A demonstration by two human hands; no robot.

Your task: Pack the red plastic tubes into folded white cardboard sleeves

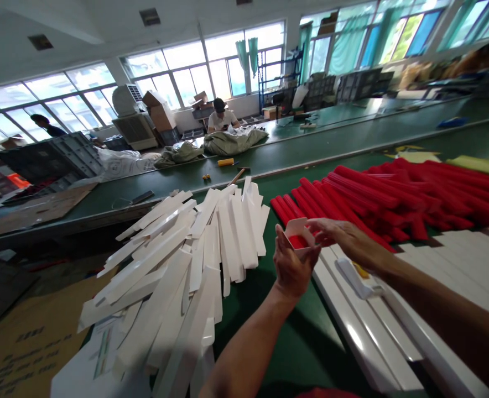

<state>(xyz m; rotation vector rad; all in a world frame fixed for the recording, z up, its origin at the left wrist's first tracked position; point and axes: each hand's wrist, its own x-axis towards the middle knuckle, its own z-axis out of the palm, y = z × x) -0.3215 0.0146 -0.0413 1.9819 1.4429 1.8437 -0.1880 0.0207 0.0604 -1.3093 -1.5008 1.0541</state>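
A narrow white cardboard box [297, 225] points its end toward me, flaps raised and something red inside. My left hand [290, 268] wraps round the box from below and the left. At the box's right side, my right hand [326, 230] has its fingers closed on a flap. Just beyond lies a large pile of red wrapped tubes [364, 193]. To the left, many flat white cartons [203, 237] are heaped on the green table [244, 304]. Glossy white closed boxes [364, 326] lie in a row under my right forearm.
A white tape dispenser [357, 277] with yellow tape rests on the closed boxes. More white boxes [468, 265] line the right. Across the table are a yellow roll [225, 162] and a seated person [223, 117] behind grey-green sacks [234, 141]. Lower left is a brown carton [41, 342].
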